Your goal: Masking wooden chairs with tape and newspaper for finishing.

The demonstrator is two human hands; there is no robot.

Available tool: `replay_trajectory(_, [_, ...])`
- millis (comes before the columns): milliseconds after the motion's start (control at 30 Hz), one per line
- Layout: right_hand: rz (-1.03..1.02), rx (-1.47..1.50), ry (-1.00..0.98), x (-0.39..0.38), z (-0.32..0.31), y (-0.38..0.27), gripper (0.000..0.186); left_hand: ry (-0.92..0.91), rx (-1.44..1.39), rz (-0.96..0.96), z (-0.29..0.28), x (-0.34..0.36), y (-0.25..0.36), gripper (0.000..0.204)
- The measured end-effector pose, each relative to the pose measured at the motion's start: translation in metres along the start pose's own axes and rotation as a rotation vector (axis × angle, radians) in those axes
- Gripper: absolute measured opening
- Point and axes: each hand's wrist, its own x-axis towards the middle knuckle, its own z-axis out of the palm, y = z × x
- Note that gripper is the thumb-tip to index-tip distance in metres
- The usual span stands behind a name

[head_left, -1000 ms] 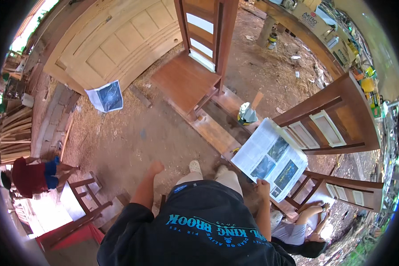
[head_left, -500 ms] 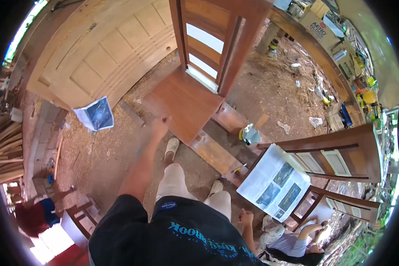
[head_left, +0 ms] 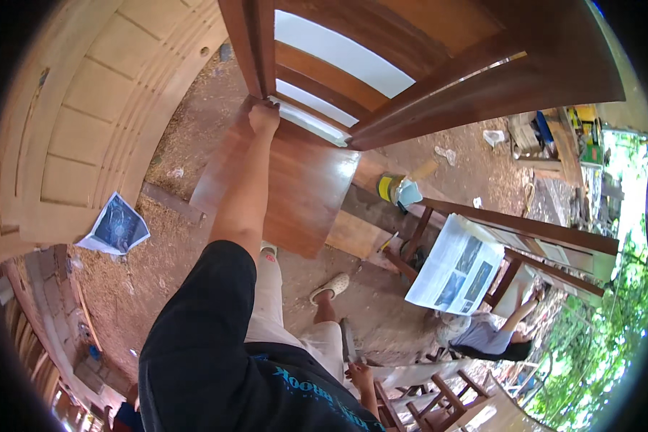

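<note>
A large reddish-brown wooden chair stands before me, with a broad glossy seat (head_left: 295, 180) and a tall slatted back (head_left: 353, 61) that has white sections between its rails. My left arm stretches over the seat. My left hand (head_left: 264, 119) is closed at the corner where the seat meets the back, beside the lowest white strip (head_left: 311, 124). Whatever its fingers hold is too small or hidden to tell. Low beside my thigh, my right hand (head_left: 361, 376) has curled fingers. A narrow grey flat piece (head_left: 348, 341) shows just ahead of it; I cannot tell whether it is held.
A large pale panelled door (head_left: 101, 115) leans at the left, with a printed sheet (head_left: 119, 225) against it. An open yellow can (head_left: 390, 189) stands right of the seat. Printed paper (head_left: 459, 263) covers another chair. Beyond it a seated person (head_left: 486, 335) works.
My left hand has moved forward from the seat's near left side to the base of the back. My body has leaned closer, and my right hand has shifted left and down in view.
</note>
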Motion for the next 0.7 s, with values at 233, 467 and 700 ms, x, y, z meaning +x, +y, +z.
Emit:
replay_trajectory(233, [-0.079,-0.050,0.087,-0.026,0.035,-0.015,0.039,0.129,0.261,0.307,0.046,0.034,-0.037,0.035])
replay_trajectory(467, [-0.036,-0.002,0.163,-0.034,0.037,-0.051,0.033,-0.147,-0.819,0.018,0.039,0.066,-0.064,0.032])
replay_trajectory(700, [-0.008,0.101,0.216,-0.028,0.048,-0.016,0.035,-0.333,-0.932,0.087,0.022,-0.016,-0.055,0.038])
